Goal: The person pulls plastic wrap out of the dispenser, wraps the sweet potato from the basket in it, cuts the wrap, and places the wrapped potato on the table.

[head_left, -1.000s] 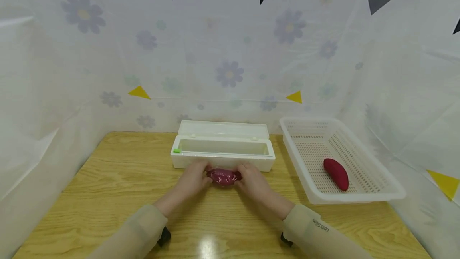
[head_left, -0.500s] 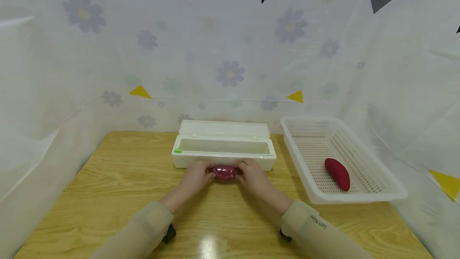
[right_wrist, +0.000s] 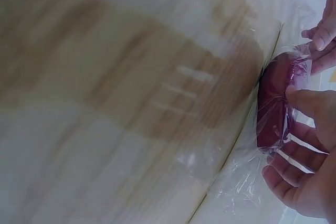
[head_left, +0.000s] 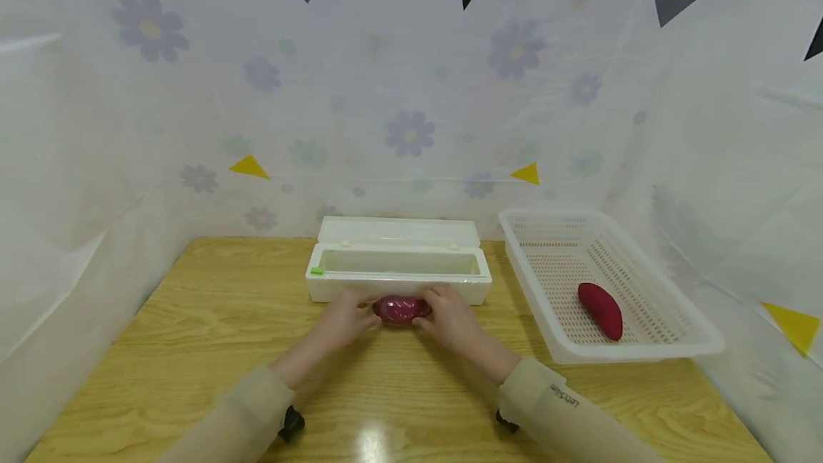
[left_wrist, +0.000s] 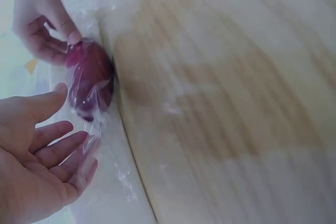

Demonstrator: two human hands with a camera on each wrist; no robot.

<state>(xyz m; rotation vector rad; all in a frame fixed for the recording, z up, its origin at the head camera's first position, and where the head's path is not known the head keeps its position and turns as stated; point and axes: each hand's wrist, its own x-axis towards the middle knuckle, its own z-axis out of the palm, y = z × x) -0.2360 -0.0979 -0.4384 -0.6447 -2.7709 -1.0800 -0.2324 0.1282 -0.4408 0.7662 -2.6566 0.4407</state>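
A dark red-purple sweet potato (head_left: 400, 310), wrapped in clear cling film, lies crosswise in front of the white cling film dispenser (head_left: 398, 289). My right hand (head_left: 452, 321) grips its right end, thumb on the near side and fingers behind, as the right wrist view shows with the sweet potato (right_wrist: 274, 103) up close. At the left end my left hand (head_left: 347, 319) has its fingers spread loosely. In the left wrist view, that left hand (left_wrist: 47, 156) has its thumb apart and its fingers against loose film (left_wrist: 94, 129) trailing off the end.
The dispenser's lid (head_left: 398, 230) stands raised, and a green slider (head_left: 317, 271) sits at its front left. A white perforated basket (head_left: 546, 316) on the right holds another red sweet potato (head_left: 601, 311). Behind the wooden table (head_left: 212, 320) hangs a flowered curtain (head_left: 360, 91).
The wrapped sweet potato has shifted slightly towards the dispenser since a second ago. My left fingers have loosened from its left end, while the right hand keeps its grip.
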